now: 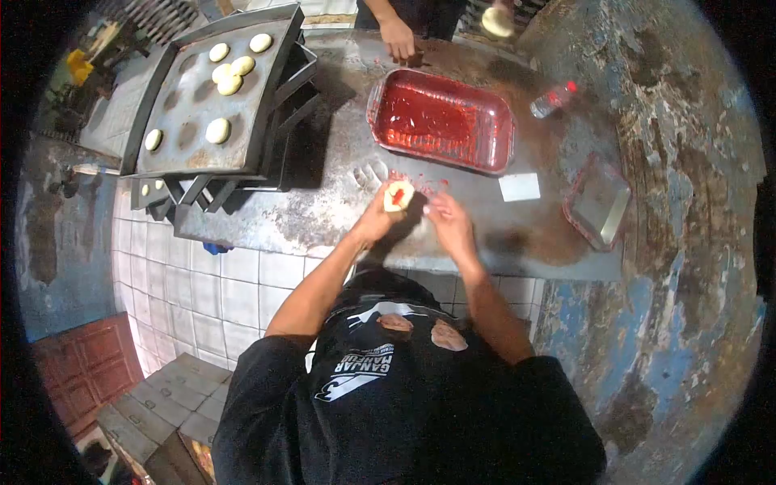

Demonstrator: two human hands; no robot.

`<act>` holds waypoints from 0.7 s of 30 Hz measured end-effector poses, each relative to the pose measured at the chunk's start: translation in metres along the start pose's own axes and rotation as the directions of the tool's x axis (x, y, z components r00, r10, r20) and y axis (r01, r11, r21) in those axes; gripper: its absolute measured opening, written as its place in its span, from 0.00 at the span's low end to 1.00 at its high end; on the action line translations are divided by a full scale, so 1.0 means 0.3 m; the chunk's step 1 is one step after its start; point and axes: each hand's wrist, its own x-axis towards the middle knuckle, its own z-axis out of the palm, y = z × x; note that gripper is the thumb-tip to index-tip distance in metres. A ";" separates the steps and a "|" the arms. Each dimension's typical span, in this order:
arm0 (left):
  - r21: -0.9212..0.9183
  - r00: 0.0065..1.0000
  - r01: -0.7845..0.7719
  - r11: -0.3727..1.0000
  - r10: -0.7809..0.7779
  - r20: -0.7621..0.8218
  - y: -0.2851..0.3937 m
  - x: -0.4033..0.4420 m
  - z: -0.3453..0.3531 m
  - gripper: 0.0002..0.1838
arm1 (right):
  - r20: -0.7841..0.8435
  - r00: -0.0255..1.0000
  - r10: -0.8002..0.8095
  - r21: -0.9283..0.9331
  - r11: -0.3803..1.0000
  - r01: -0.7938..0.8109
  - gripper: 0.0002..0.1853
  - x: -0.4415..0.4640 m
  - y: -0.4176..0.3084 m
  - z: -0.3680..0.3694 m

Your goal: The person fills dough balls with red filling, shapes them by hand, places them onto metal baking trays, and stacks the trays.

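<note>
My left hand (376, 220) is closed around a pale dough bun (398, 196), held above the near part of the metal table. Its top is open and shows red filling inside. To the right of the bun, apart from it, is my right hand (450, 226), with bent fingers slightly apart and no object visible in them. Beyond both hands lies a plastic tub (509, 133) with wet red filling spread over its bottom. Red crumbs (420, 179) dot the table between tub and bun. Metal ring-shaped pieces (370, 173) lie left of the bun.
Stacked metal trays (182, 166) stand at left, the top one holding several pale dough buns (217, 130). A white card (520, 187), a clear bottle (553, 100) and a clear container (598, 212) are at right. Across the table is another person's hand (397, 38).
</note>
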 end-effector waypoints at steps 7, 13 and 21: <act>0.336 0.971 -0.205 0.919 0.233 -0.046 -0.060 -0.262 0.212 0.30 | 0.127 0.962 -0.241 0.229 0.951 0.208 0.20 -0.220 -0.245 -0.167; 0.071 0.992 0.116 0.991 -0.113 -0.048 0.091 -0.469 0.359 0.19 | -0.043 0.999 0.018 0.299 0.954 -0.004 0.24 -0.370 -0.283 -0.260; 0.618 0.859 -0.455 0.642 0.500 0.112 0.123 -0.552 0.397 0.32 | 0.353 0.887 0.298 0.935 -0.098 -0.340 0.17 -0.395 -0.258 -0.245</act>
